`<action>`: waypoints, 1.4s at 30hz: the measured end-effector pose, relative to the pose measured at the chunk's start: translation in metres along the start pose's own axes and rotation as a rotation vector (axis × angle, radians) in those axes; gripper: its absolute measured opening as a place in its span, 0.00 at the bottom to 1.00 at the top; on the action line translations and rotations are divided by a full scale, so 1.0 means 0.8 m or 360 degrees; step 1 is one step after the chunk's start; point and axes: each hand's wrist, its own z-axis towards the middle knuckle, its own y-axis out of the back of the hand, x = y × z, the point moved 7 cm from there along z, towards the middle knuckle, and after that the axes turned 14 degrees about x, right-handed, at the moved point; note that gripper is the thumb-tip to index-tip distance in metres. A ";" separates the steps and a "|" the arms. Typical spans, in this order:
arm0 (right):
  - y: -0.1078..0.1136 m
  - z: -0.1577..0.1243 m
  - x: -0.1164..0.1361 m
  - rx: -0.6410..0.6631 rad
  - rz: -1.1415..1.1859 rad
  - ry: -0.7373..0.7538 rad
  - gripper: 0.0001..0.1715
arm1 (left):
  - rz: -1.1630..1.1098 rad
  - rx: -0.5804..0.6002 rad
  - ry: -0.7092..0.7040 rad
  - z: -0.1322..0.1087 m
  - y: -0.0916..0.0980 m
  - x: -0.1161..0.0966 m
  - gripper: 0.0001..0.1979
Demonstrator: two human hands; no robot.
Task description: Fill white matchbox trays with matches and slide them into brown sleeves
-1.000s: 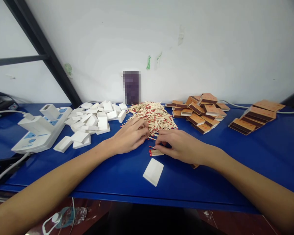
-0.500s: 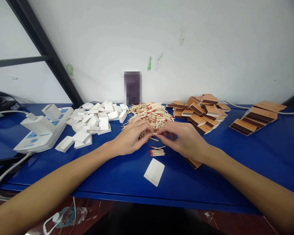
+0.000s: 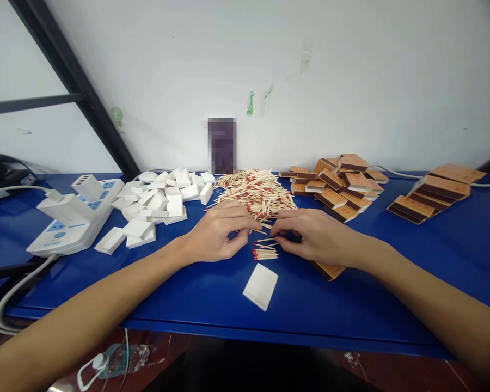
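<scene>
One left hand, one right hand, one heap of matches
Just beyond the fingers, the heap holds too many matches to count; just nearer lies one small row of matches, too fine to number, then one white tray. Below the right fingers, one orange sleeve shows in part. Left of the fingers: one pile of white trays, over twenty, overlapping; farther left, one power strip and two chargers. Right of the fingers: two groups of orange sleeves, the nearer over a dozen, the farther about five.
</scene>
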 end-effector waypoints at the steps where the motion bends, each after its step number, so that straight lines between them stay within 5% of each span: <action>1: 0.000 0.000 0.001 -0.0005 0.0010 0.0004 0.09 | -0.0003 -0.0014 -0.0010 0.000 -0.001 0.000 0.14; 15: -0.008 0.005 0.009 0.0009 0.0076 0.0066 0.10 | 0.0229 0.0098 0.0076 -0.001 -0.007 0.002 0.09; 23: -0.011 0.005 0.012 0.0068 0.0240 0.0115 0.08 | 0.0228 0.0357 0.0159 0.000 -0.030 0.011 0.10; 31: 0.034 -0.015 0.016 -0.0228 0.0121 0.0160 0.09 | -0.0049 0.0365 0.0252 0.008 -0.038 0.010 0.07; 42: 0.003 -0.005 0.013 0.0155 0.0037 -0.0017 0.09 | 0.0101 0.0480 0.0339 0.003 -0.034 0.009 0.15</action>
